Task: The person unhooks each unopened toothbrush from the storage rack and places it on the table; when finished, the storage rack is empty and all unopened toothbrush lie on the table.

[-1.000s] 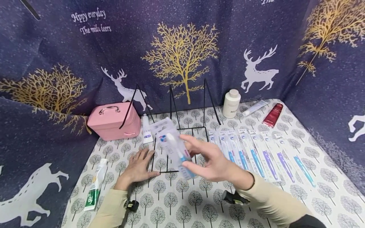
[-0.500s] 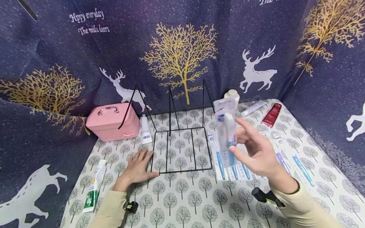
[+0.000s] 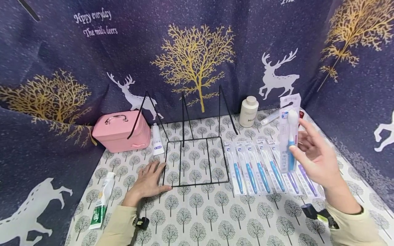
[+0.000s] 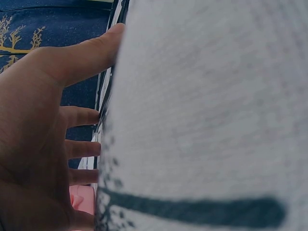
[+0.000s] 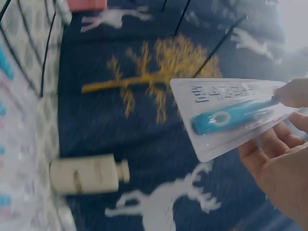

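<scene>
My right hand (image 3: pixel 320 164) pinches a packaged toothbrush (image 3: pixel 291 150) upright between thumb and fingers, raised over the right end of a row of toothbrushes. Its blue handle and clear blister on a white card also show in the right wrist view. My left hand (image 3: pixel 147 182) lies with spread fingers on the cloth, thumb and fingertips right at the left front corner of a black wire rack (image 3: pixel 195 185). Several packaged toothbrushes (image 3: pixel 251 174), with blue and purple handles, lie side by side right of the rack. The held package and right hand hide part of that row.
Left of the rack stand a pink case (image 3: pixel 121 133) and a white toothpaste tube (image 3: pixel 157 140). A green-and-white tube (image 3: pixel 101 205) lies at front left. At the back right are a cream bottle (image 3: pixel 248 112), a pale tube (image 3: pixel 270 117) and a mostly hidden red tube (image 3: pixel 301 114).
My right hand has carried the packaged toothbrush from above the rack rightward, past the bottle, to the row's right end. My left hand has stayed at the rack's corner.
</scene>
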A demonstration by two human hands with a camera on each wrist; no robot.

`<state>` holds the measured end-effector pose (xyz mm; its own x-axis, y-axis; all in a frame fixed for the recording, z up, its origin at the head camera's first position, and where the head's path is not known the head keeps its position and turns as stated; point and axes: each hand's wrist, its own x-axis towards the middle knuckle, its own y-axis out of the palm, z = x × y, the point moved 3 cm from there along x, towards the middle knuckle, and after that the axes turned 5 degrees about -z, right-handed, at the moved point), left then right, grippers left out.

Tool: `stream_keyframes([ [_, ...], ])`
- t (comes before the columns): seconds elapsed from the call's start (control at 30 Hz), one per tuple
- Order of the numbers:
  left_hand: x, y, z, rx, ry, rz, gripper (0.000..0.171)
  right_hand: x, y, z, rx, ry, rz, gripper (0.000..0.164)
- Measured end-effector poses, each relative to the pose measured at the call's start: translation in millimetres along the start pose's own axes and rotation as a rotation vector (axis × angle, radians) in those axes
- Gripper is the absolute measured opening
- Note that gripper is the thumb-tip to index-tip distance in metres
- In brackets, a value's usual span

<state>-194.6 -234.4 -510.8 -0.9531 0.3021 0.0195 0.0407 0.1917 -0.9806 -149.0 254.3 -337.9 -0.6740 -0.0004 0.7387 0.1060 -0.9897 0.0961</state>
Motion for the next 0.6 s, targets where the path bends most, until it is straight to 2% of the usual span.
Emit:
stream_keyframes([
  [0.23,-0.3,-0.1,-0.2,-0.003,0.001,0.011,0.101,-9,-45,-10,-0.257,0.098,-0.013,0.066],
  [0.47,-1.1,-1.1,-0.6,0.009,0.006,-0.004,0.100,-20,-88,-18,-0.723,0.249,0.029,0.070],
  [0.6,-0.3,-0.7,0.1,0.011,0.014,-0.015,0.100,-27,-110,-23,-0.819,0.334,0.046,0.069],
])
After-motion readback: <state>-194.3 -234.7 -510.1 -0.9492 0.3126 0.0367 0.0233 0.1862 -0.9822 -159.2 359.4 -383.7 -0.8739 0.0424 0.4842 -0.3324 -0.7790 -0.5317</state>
